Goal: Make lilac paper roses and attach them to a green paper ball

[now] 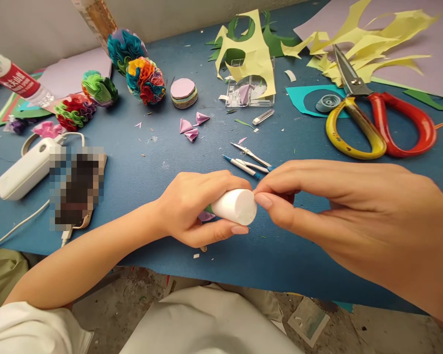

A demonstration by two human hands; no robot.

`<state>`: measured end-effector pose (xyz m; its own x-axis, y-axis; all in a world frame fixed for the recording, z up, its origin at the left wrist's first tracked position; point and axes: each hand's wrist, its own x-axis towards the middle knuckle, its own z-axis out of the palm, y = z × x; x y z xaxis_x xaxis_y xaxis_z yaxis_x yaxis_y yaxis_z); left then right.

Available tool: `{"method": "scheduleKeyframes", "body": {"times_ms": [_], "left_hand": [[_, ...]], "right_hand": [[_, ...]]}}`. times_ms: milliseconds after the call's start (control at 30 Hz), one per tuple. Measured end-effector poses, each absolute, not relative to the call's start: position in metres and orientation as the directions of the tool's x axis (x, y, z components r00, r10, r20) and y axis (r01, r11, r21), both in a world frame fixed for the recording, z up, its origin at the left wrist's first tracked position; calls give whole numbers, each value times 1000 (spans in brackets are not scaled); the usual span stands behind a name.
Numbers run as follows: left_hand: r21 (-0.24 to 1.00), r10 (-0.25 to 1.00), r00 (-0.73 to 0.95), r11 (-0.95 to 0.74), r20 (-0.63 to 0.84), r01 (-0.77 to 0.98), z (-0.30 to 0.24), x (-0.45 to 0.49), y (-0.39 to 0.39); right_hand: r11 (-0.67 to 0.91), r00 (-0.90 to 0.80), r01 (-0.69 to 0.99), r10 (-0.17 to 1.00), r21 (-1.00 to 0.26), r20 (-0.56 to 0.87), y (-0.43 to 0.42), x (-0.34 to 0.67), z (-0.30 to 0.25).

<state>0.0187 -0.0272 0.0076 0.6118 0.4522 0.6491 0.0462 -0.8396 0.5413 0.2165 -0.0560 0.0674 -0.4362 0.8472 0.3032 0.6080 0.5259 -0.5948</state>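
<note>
My left hand (197,206) is wrapped round a white cylindrical glue stick (236,206), holding it level above the blue table (140,167), with a small pink paper piece (205,216) tucked under its fingers. My right hand (339,206) pinches its thumb and forefinger together right at the stick's round end. What that pinch holds is too small to make out. Just beyond my hands lie tweezers (251,156) and a thin blue-tipped tool (239,165).
Large red and yellow scissors (376,118) lie at the right on paper scraps. Several multicoloured paper flower balls (145,80), a stack of paper discs (183,92), folded pink pieces (192,127), a clear plastic box (249,91), a white charger (25,169) and a phone sit further back and left.
</note>
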Motion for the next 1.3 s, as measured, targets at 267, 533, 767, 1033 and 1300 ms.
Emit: {"method": "scheduleKeyframes", "body": {"times_ms": [267,533,767,1033,1300], "left_hand": [[541,447,618,-840,646,42,8,18,-27],[552,465,613,-832,639,56,8,16,-28],[528,456,632,-845,627,85,10,17,-29],[511,460,649,-850,606,125,11,19,-31],[507,466,640,-851,611,136,10,19,-31]], "right_hand": [[508,-420,602,857,-616,298,-56,214,63],[522,-432,566,847,-638,309,-57,217,65],[601,-455,598,799,-530,394,-56,217,62],[645,-480,702,742,-303,467,-61,218,57],[639,-482,729,733,-246,480,-62,218,58]]}}
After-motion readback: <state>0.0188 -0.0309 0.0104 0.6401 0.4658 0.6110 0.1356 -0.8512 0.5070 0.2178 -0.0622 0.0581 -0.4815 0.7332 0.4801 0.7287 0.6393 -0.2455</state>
